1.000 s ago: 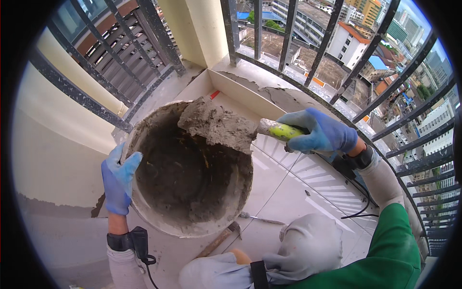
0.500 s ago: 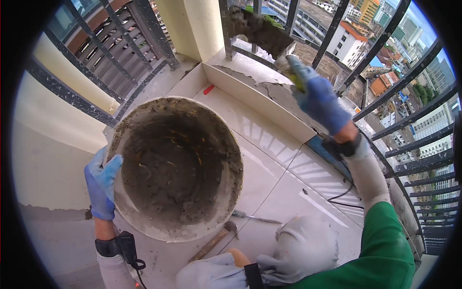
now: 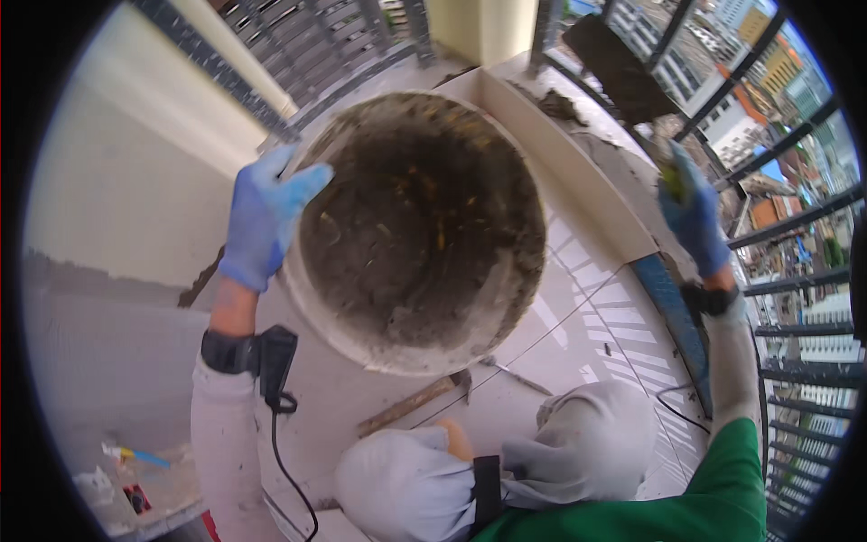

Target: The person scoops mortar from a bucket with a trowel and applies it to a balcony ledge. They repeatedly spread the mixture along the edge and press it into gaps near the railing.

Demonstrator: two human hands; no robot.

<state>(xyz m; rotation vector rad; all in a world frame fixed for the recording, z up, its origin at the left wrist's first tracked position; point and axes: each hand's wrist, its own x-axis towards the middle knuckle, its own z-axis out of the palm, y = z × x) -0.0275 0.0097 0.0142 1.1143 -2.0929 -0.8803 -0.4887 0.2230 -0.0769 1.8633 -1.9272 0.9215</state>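
Note:
My left hand (image 3: pixel 265 217) in a blue glove grips the rim of a large mortar-crusted bucket (image 3: pixel 334 330), whose hollow shows dark grey residue. At the upper right, my right hand (image 3: pixel 694 217), also gloved in blue, is closed on a trowel handle (image 3: pixel 674 177) with yellow-green on it. The dark trowel blade (image 3: pixel 616 70) reaches up against the railing, above the ledge; its surface is blurred. Dark mortar (image 3: pixel 560 107) lies on the ledge below it. An upright pale tile strip (image 3: pixel 578 172) stands between bucket and ledge.
A hammer (image 3: pixel 397 406) and a thin tool (image 3: pixel 515 378) lie on the tiles below the bucket. A blue board (image 3: pixel 668 316) runs at right. Railings (image 3: pixel 804 370) and cream walls (image 3: pixel 135 172) enclose the corner. Small tools (image 3: pixel 135 456) sit at lower left.
My right hand has carried the mortar-laden trowel from over the bucket out to the railing. The view has shifted, so the bucket sits higher and further right, with my left hand still on it.

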